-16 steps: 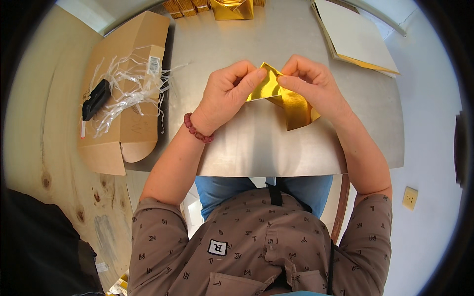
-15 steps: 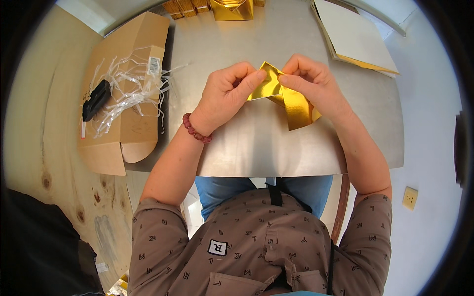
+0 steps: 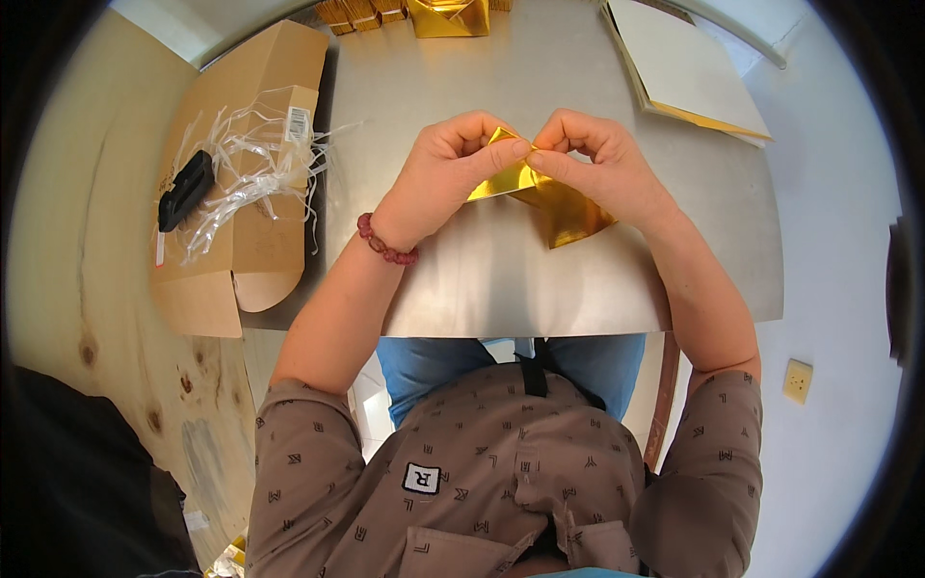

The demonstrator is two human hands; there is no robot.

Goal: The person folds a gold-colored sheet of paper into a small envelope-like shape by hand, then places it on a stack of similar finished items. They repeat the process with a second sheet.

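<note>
Cloth (image 3: 87, 472), black, fills the lower left corner, in front of a pale wooden panel (image 3: 111, 222) with dark knots. Next, brown cardboard (image 3: 262, 252) lies along the left side of a bare-metal table (image 3: 713, 231); on it, a black object (image 3: 186, 191), kind unclear, and a tangle of clear plastic strips (image 3: 246, 183), some trailing past the cardboard's edge. Far edge of table: banded gold-brown bundles (image 3: 361, 14) in a row, then a shiny gold folded piece (image 3: 451, 19) beside them.

Left hand (image 3: 453, 169), dark red bead bracelet (image 3: 385, 246) at its wrist: thumb and forefinger closed in a pinch on gold foil paper (image 3: 564, 210). Paper sits between the two hands over the middle of the table, creased, its lower right part angling down toward the person. Right hand (image 3: 597, 169): thumb and forefinger also pinched on the paper, tips just beside the left thumb. Other fingers of both hands curled.

Far right of table: white-topped stack of sheets (image 3: 684, 72), gold showing along its near edge. Beyond, on the pale wall, a cream outlet (image 3: 797, 381).
</note>
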